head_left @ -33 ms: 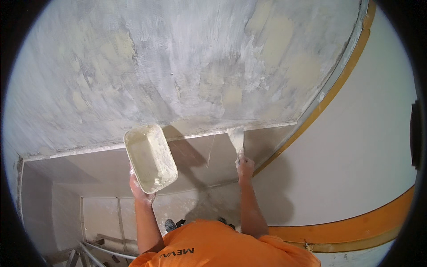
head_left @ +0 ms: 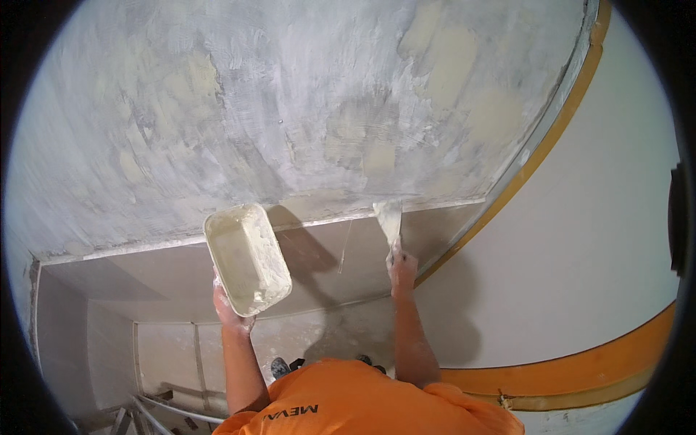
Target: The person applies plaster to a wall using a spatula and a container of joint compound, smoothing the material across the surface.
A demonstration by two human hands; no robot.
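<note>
My left hand (head_left: 230,308) is closed round the near lower side of a cream plastic tub (head_left: 246,257), tilted with its mouth facing up toward me. Pale filler coats its inner walls, thickest along the right side and in the near corner. My right hand (head_left: 402,272) grips the handle of a putty knife (head_left: 389,221), fingers wrapped round it and smeared with filler. Its wide blade, covered with white filler, is up at the lower edge of the plastered surface (head_left: 290,109); whether it touches there I cannot tell.
A pale edge strip (head_left: 145,246) borders the plastered surface. To the right curves a yellow-brown band (head_left: 536,156) beside a smooth pale panel (head_left: 573,217). An orange band (head_left: 580,380) runs lower right. Metal bars (head_left: 148,417) stand at lower left, and my shoes (head_left: 280,367) show below.
The putty knife has shifted slightly up and to the right with my right hand. The tub stays in my left hand, barely moved.
</note>
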